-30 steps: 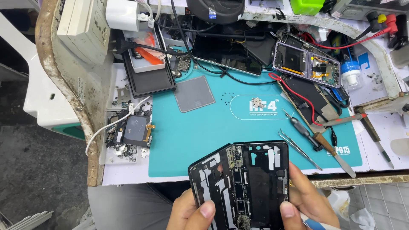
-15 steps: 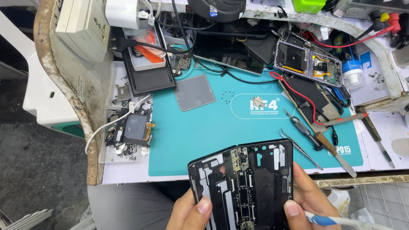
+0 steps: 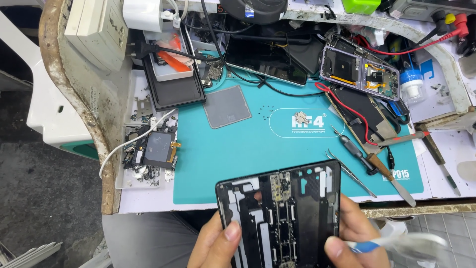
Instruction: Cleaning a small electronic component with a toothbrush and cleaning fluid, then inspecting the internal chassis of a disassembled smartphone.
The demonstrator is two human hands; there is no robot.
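Both hands are down at the 6 o'clock edge of the shot, holding up an opened black phone frame (image 3: 280,218) just past the near edge of the table (image 3: 148,201). The left hand (image 3: 215,248) is wrapped around the frame's left side with the thumb pressed flat on the inner face. The right hand (image 3: 354,238) grips the right edge, thumb on the front, and it's also got a blurry white tool with a blue band (image 3: 391,244) pinched in there, sticking out toward 3 o'clock. Too smeared to say what it is.

The frame is tilted up toward the camera, insides showing: slots, cutouts and a little gold-ish connector block near its top edge.

On the table, the teal work mat (image 3: 258,144) sits right above the frame at 12 o'clock. A grey square pad (image 3: 227,106) lies on its upper left. Over at 2 o'clock there's a purple opened phone (image 3: 359,72) with a red wire (image 3: 347,106) running down from it. At 3 o'clock, tweezers (image 3: 349,171) and a screwdriver (image 3: 354,151) lie on the mat. At 9 o'clock, a small dark module (image 3: 158,149) sits among loose bits on a white tray, and a black phone-sized slab (image 3: 173,92) lies at 11 o'clock.
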